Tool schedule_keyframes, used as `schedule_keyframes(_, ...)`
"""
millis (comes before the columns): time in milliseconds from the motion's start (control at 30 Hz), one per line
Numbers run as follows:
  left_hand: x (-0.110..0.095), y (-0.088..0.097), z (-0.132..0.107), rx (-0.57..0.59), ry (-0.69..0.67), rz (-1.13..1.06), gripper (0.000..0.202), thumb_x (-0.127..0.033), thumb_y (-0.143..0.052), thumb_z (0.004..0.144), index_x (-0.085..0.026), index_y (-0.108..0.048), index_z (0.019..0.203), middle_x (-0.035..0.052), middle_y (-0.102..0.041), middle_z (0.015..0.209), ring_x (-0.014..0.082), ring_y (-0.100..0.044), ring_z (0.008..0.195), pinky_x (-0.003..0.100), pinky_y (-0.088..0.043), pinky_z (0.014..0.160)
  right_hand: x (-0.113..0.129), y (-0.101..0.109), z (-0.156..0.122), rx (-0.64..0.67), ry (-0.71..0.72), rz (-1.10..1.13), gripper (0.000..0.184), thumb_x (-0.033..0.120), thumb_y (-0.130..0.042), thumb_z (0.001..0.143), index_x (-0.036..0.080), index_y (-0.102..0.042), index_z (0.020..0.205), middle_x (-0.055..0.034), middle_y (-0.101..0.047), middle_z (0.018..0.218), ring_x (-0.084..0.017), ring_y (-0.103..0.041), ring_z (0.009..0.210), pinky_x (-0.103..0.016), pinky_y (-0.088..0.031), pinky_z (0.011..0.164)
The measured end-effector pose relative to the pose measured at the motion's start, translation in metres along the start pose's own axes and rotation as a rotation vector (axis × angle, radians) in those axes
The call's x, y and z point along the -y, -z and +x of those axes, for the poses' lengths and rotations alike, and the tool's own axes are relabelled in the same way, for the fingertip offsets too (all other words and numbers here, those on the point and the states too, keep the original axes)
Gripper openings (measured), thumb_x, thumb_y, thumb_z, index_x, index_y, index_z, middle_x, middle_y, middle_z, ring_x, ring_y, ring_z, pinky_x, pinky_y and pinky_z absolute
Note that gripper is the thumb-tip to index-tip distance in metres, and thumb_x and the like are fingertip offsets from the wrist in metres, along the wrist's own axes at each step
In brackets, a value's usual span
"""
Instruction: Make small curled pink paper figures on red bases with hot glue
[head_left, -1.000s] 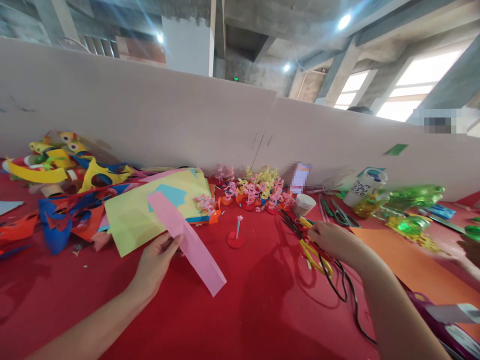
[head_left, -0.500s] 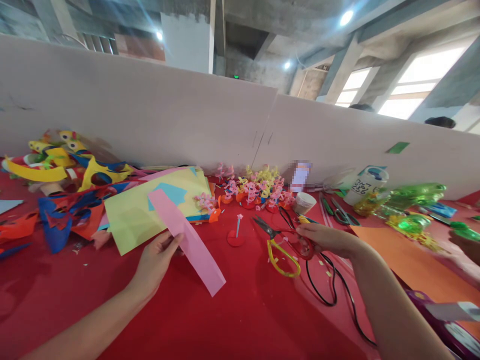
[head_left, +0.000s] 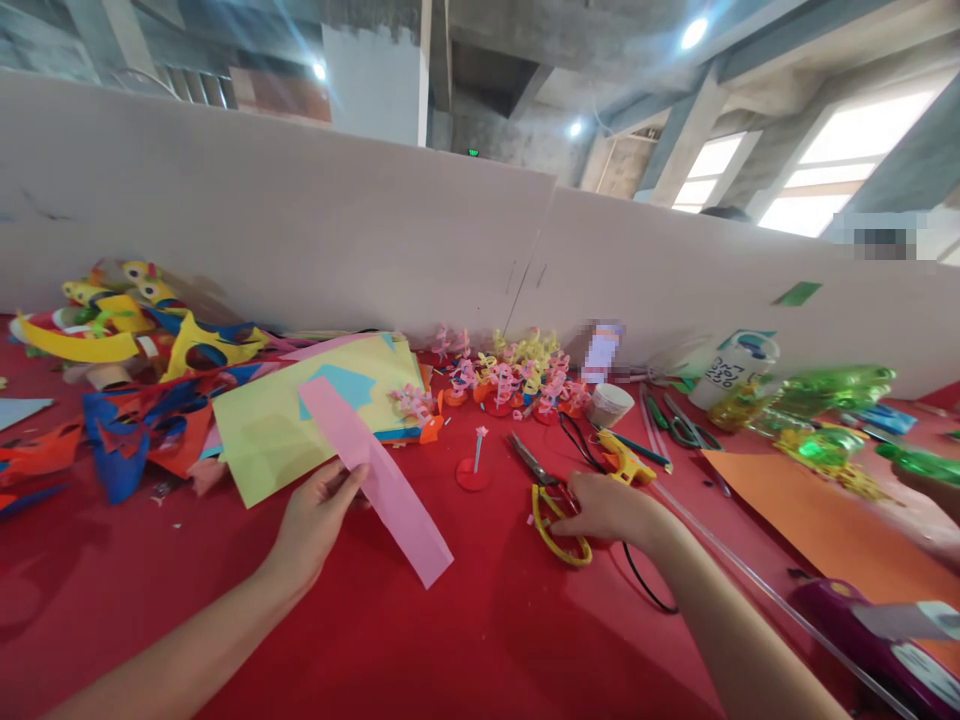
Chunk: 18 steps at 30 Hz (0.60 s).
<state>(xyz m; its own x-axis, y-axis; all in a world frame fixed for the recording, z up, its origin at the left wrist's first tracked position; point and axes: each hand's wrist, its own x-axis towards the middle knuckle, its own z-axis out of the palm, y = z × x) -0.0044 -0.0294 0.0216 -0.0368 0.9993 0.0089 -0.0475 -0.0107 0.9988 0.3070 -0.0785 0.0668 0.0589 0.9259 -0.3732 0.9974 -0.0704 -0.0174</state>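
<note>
My left hand [head_left: 311, 525] pinches a long pink paper strip [head_left: 375, 478] near its middle and holds it slanted over the red table [head_left: 465, 620]. My right hand [head_left: 611, 508] is closed on the handles of yellow-handled scissors [head_left: 551, 500], whose blades point up and left toward a small red disc with a pink-topped stick [head_left: 472, 468]. A black cord [head_left: 637, 580] loops on the table by my right wrist.
A yellow sheet with blue paper [head_left: 300, 415] lies behind the strip, and colourful paper scraps [head_left: 127, 390] pile at the left. Small curled paper figures [head_left: 510, 380], a tape roll [head_left: 607, 405], a yellow glue gun [head_left: 626, 460], an orange sheet [head_left: 817, 520] and green wrappers [head_left: 825, 400] lie at the right.
My right hand picked the scissors up from among the tools at the right and carried them leftward toward the middle. My left hand and the pink strip stayed put.
</note>
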Motion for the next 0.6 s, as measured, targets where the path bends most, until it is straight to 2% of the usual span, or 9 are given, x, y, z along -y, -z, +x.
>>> schedule_keyframes(133,0.0,0.002,0.001,-0.015,0.002,-0.024,0.035,-0.043,-0.072,0.062,-0.016,-0.067,0.083,0.0007,-0.061,0.072,0.0178,-0.055,0.068,0.026,-0.049,0.06,-0.005,0.0,0.008,0.053,0.015,0.111,0.025,0.039,-0.062,0.067,0.014,-0.061,0.069,-0.0055,-0.062,0.066,-0.019,-0.057,0.062,-0.025,-0.034,0.052)
schedule_keyframes(233,0.001,0.003,0.002,-0.049,-0.007,-0.021,0.032,-0.045,-0.072,0.063,-0.017,-0.065,0.077,-0.0015,-0.059,0.069,0.0153,-0.054,0.063,0.023,-0.047,0.056,-0.017,0.001,0.011,0.044,0.001,0.392,0.033,0.046,-0.056,0.073,0.017,-0.052,0.059,-0.0019,-0.054,0.054,-0.016,-0.053,0.052,-0.025,-0.035,0.049)
schedule_keyframes(333,-0.001,0.004,0.004,-0.06,0.033,-0.082,0.036,-0.047,-0.072,0.062,-0.017,-0.064,0.08,-0.0023,-0.059,0.07,0.0138,-0.053,0.061,0.022,-0.046,0.054,-0.029,0.003,0.011,-0.026,0.033,0.767,0.04,0.057,-0.046,0.078,0.02,-0.048,0.065,0.0001,-0.051,0.056,-0.013,-0.051,0.049,-0.025,-0.038,0.048)
schedule_keyframes(467,-0.007,0.004,0.007,-0.037,0.075,-0.222,0.033,-0.041,-0.076,0.059,-0.017,-0.061,0.077,-0.0037,-0.059,0.066,0.0115,-0.054,0.057,0.021,-0.047,0.053,-0.036,0.011,0.009,-0.15,0.241,1.207,0.052,0.072,-0.029,0.079,0.022,-0.043,0.075,-0.0045,-0.057,0.07,-0.017,-0.059,0.06,-0.028,-0.046,0.054)
schedule_keyframes(533,-0.011,0.004,0.008,-0.021,0.075,-0.254,0.03,-0.034,-0.077,0.059,-0.018,-0.06,0.077,-0.0041,-0.059,0.066,0.0105,-0.055,0.059,0.019,-0.048,0.055,-0.03,0.017,0.005,-0.201,0.312,1.257,0.065,0.079,-0.014,0.074,0.022,-0.045,0.082,-0.0095,-0.06,0.079,-0.021,-0.062,0.072,-0.031,-0.048,0.058)
schedule_keyframes(600,-0.014,0.005,0.01,0.006,0.083,-0.259,0.03,-0.029,-0.077,0.058,-0.018,-0.061,0.082,-0.0032,-0.062,0.07,0.0108,-0.057,0.063,0.019,-0.049,0.058,-0.019,0.022,-0.003,-0.234,0.306,1.119,0.079,0.082,-0.003,0.069,0.022,-0.049,0.09,-0.0119,-0.06,0.083,-0.024,-0.061,0.077,-0.034,-0.049,0.06)
